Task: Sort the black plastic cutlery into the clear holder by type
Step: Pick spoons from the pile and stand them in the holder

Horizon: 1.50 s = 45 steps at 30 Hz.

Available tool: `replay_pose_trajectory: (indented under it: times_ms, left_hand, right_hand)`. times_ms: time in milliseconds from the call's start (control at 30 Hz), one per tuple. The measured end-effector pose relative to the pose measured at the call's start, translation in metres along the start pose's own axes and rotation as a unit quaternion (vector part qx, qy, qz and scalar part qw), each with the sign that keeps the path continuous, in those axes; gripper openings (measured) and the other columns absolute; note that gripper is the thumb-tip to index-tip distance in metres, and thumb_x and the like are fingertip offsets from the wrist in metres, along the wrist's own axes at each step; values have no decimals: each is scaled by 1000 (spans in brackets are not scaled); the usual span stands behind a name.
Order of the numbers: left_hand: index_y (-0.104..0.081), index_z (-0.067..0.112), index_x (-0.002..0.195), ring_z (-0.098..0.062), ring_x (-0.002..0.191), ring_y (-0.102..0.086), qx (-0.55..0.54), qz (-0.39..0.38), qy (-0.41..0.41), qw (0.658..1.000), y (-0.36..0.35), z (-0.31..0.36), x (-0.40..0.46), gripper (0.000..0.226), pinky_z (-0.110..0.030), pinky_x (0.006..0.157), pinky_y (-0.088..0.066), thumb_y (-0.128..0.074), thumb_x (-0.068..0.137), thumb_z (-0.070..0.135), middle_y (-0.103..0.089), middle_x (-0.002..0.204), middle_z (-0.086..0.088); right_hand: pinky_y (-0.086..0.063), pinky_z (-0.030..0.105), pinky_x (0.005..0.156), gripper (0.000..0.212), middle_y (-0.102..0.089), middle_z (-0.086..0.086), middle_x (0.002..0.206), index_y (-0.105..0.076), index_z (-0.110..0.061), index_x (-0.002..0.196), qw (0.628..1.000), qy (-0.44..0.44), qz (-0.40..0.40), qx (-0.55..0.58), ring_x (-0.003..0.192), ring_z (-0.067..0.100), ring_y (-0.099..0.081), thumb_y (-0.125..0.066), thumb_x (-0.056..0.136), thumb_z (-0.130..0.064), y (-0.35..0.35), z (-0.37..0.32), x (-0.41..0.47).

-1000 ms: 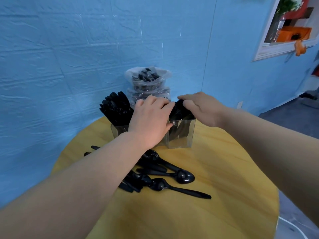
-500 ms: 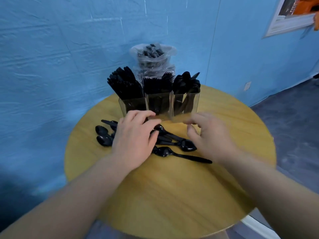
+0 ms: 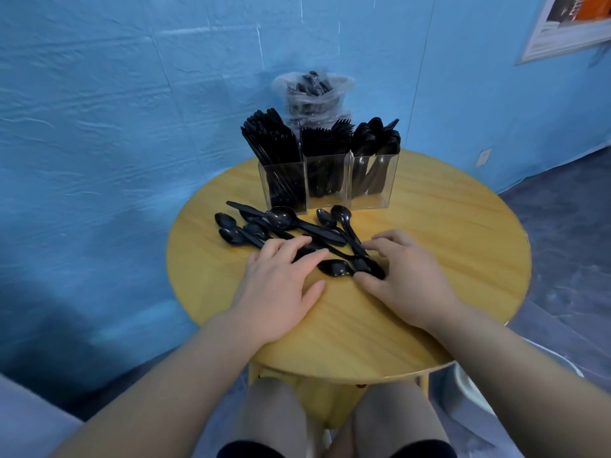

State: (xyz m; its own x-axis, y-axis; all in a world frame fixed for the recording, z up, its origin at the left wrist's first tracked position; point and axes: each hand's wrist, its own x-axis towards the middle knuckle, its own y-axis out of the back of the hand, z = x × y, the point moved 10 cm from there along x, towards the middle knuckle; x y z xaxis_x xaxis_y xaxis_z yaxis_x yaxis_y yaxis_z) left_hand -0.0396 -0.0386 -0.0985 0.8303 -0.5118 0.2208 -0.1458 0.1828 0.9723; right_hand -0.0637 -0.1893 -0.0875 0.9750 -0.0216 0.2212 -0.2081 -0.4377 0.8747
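Both now drawn back from the clear holder (image 3: 327, 183) down to the loose spoons (image 3: 284, 226), so another batch looks due for sorting. Left hand (image 3: 281, 285) flat, fingers straight across several handles; right hand (image 3: 400, 279) curled, thumb and fingers pinching the nearest spoon (image 3: 337, 268). Holder beyond both hands, well stocked by type. Round wooden surface (image 3: 429, 233), bagged cutlery (image 3: 310, 94) behind, blue wall (image 3: 132, 94) beyond.
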Motion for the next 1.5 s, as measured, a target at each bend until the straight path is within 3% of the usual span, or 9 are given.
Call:
replay_pose_trajectory:
  times_ms: [233,433,600,767,867,1000,1267,1400,1500]
  left_hand:
    - [-43,41,138,-12,123,-31,-35,8,-27,999,1,8,1,45,-33,105,-31,-44,94,49,-38,140,15]
    - [-49,41,134,-9,109,-38,-76,34,-15,996,3,16,6,45,-25,94,-37,-54,90,48,-46,121,14]
    - [-63,36,122,-13,98,-45,-71,76,-31,994,10,23,4,36,-35,88,-46,-64,86,38,-55,111,11]
    - [-56,30,131,-10,105,-56,-99,70,-22,992,10,25,6,42,-33,93,-48,-61,90,35,-58,128,10]
    - [-48,34,137,-6,116,-52,-97,34,-5,995,3,22,11,46,-29,99,-45,-53,92,43,-47,141,15]
    - [-54,40,130,-9,128,-41,-66,10,-6,998,0,23,12,38,-31,103,-38,-49,93,49,-39,146,16]
    - [-72,25,104,-13,100,-56,-44,116,-37,992,21,31,9,23,-29,86,-45,-53,93,29,-62,118,10]
    - [-64,25,99,-8,86,-56,-149,119,58,980,26,11,8,13,-22,73,-48,-56,91,21,-63,95,9]
    - [-61,26,94,-3,83,-59,-306,147,142,930,35,-14,3,13,-15,71,-47,-60,88,14,-62,89,13]
  right_hand:
    - [-42,16,66,24,-56,-11,90,-68,-24,108,999,-17,30,14,75,2,-53,-63,87,-35,10,7,-12]
    - [-49,27,73,22,-65,-3,93,-70,-20,106,999,-3,48,15,80,11,-58,-60,88,-27,11,0,-15]
    - [-50,36,76,21,-68,2,93,-70,-15,105,997,-19,74,0,84,20,-61,-56,89,-19,14,5,-16]
    - [-49,27,68,18,-69,-1,84,-72,-14,98,992,-62,96,53,77,17,-62,-57,88,-15,21,16,-19]
    - [-40,17,53,17,-63,-5,76,-70,-14,97,979,-130,131,87,64,9,-54,-55,89,-16,29,35,-21]
    - [-36,18,51,15,-58,-6,71,-68,-14,94,957,-186,186,127,63,8,-50,-54,90,-17,36,54,-24]
    - [-49,28,66,10,-65,-2,84,-60,-19,97,921,-215,240,220,78,17,-61,-51,92,-18,43,66,-32]
    - [-54,31,70,9,-67,-3,81,-57,-25,95,915,-176,253,262,77,16,-66,-52,94,-18,47,57,-34]
    - [-54,32,71,12,-64,-6,81,-56,-26,99,904,-155,266,297,77,16,-64,-49,96,-18,50,52,-36]
